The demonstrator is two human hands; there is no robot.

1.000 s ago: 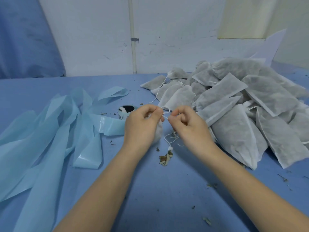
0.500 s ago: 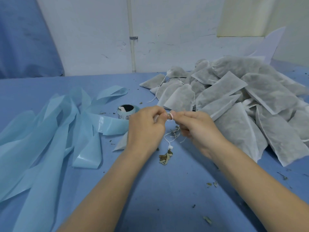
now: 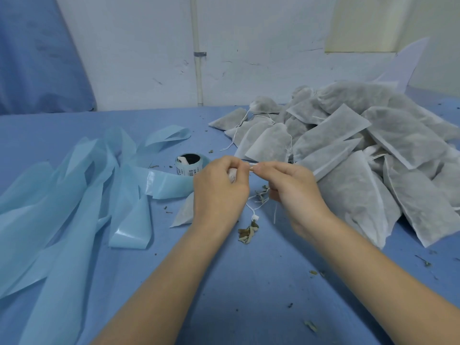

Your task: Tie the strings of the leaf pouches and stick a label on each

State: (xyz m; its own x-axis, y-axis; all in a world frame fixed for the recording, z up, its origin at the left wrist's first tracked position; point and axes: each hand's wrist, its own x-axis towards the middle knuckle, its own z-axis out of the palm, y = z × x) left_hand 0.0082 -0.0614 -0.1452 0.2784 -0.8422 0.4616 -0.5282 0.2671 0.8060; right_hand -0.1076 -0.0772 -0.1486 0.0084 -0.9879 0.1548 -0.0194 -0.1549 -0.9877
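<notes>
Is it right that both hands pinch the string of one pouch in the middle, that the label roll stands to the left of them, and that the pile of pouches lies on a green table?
Not quite: the table is blue, not green, as the head view shows. The left hand and right hand do pinch the string of one pouch, the label roll stands left of them, and the pile of pouches lies on that table.

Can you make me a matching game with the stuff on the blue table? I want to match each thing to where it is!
Things:
1. pile of pouches
2. label roll
3. blue strips
4. leaf crumbs

Places:
A. far left of the table
B. between the two wrists
C. right side, near the wall
D. just left of the left hand

Pairs: 1-C, 2-D, 3-A, 4-B
</notes>
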